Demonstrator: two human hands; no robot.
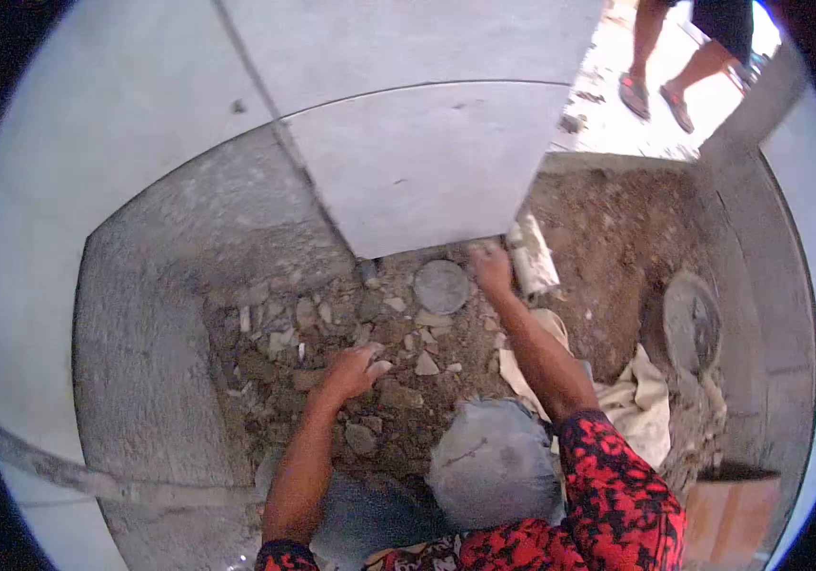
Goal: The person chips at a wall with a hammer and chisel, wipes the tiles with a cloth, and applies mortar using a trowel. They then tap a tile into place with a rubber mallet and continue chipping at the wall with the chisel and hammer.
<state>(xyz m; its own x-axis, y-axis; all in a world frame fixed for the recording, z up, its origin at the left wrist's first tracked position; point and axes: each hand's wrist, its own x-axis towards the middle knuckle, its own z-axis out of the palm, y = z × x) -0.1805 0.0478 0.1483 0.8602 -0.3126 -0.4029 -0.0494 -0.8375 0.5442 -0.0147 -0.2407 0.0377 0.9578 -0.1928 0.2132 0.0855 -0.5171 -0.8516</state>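
Left hand (353,372) reaching by broken stones (426,364), right hand (491,268) apart, between grey disc (441,287) and pale block (536,257), grips too blurred to tell.

Room above rubble (427,364) — white panel (427,162) bars far side, knee (496,466) near side.

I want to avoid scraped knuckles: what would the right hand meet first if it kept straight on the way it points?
Most likely the lower edge of the white panel, just beyond the fingers of the right hand; depth is unclear, so they may already touch.
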